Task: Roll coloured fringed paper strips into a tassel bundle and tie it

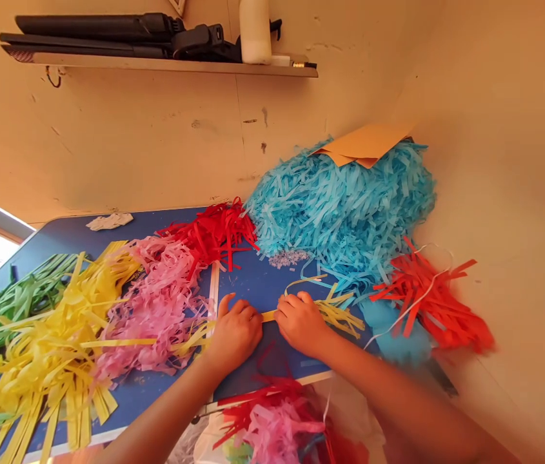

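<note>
Between my two hands runs a narrow yellow paper strip (269, 316), its fringed ends spreading out on either side. My left hand (237, 328) is closed on one part of it, with the thumb sticking up. Close by, my right hand (301, 322) pinches the other part, and yellow fringe (342, 314) fans out beyond it. Both hands are over the blue table (247, 277). Pink tissue fringe (156, 303) lies to the left of my left hand. Below my hands, a bundle of red and pink fringe (277, 419) sits at the table's near edge.
Yellow fringe (64, 322) and green fringe (25, 296) cover the table's left. Red fringe (214, 232) lies at the back. A large blue fringed piece (344, 206) leans at the wall, orange paper (369, 143) on top. Red fringe with white string (436, 296) hangs right. Above is a shelf (180, 64).
</note>
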Demonstrator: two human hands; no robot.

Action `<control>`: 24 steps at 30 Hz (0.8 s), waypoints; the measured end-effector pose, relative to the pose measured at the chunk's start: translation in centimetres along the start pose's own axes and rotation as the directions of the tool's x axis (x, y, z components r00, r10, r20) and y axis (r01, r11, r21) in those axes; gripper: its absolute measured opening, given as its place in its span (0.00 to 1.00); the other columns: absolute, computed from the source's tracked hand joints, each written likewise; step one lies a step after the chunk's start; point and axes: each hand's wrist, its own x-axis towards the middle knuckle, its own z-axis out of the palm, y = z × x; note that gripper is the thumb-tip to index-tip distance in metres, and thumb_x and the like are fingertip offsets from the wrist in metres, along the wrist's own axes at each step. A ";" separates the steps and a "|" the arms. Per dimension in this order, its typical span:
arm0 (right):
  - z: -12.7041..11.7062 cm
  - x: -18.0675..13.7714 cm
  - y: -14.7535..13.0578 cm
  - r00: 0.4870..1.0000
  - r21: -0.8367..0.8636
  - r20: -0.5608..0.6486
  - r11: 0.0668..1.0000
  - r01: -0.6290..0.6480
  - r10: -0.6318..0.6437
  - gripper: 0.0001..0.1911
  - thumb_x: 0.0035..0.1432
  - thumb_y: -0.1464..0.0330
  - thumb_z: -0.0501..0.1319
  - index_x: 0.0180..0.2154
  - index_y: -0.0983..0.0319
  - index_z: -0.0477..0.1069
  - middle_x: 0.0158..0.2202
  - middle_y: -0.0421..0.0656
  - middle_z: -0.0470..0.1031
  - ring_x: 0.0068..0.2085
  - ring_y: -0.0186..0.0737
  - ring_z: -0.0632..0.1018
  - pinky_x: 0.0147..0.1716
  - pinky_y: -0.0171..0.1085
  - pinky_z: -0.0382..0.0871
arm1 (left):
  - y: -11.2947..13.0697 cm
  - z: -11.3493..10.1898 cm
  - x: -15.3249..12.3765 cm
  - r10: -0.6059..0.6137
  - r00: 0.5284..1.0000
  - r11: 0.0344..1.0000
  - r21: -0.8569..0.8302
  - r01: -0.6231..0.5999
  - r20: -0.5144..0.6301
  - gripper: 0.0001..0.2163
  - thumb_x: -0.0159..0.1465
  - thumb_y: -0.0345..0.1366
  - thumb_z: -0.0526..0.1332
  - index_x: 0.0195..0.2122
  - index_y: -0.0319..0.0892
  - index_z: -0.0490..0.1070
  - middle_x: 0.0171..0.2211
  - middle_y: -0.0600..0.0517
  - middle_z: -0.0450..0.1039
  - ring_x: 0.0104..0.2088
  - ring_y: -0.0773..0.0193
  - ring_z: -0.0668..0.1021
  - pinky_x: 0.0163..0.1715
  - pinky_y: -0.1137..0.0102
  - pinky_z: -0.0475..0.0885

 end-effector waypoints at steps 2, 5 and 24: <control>0.3 -0.6 0.8 1.000 0.017 0.002 1.000 -0.021 0.021 0.10 0.66 0.76 0.55 0.37 0.62 0.74 0.40 0.49 0.77 0.44 0.46 0.71 0.43 0.46 0.54 | -0.2 0.0 -0.5 0.007 1.000 1.000 0.010 -0.007 -0.005 0.11 0.69 0.30 0.55 0.35 0.45 0.77 0.33 0.49 0.79 0.42 0.54 0.76 0.59 0.46 0.55; 0.1 -1.5 2.3 0.998 0.069 0.021 0.996 -0.056 0.054 0.10 0.66 0.75 0.56 0.36 0.61 0.75 0.37 0.47 0.77 0.42 0.45 0.71 0.44 0.46 0.53 | -0.9 0.1 -1.6 0.004 1.000 1.000 -0.003 -0.004 -0.018 0.12 0.70 0.31 0.54 0.39 0.48 0.78 0.37 0.52 0.81 0.44 0.54 0.77 0.58 0.47 0.55; 0.1 0.1 5.1 0.921 0.268 0.154 0.882 -0.387 0.358 0.12 0.55 0.71 0.68 0.21 0.60 0.72 0.28 0.39 0.75 0.36 0.40 0.72 0.34 0.38 0.54 | -2.2 -0.2 -0.4 -0.247 0.963 0.953 -0.152 0.262 0.108 0.09 0.64 0.37 0.61 0.26 0.45 0.76 0.31 0.51 0.78 0.39 0.53 0.76 0.45 0.54 0.62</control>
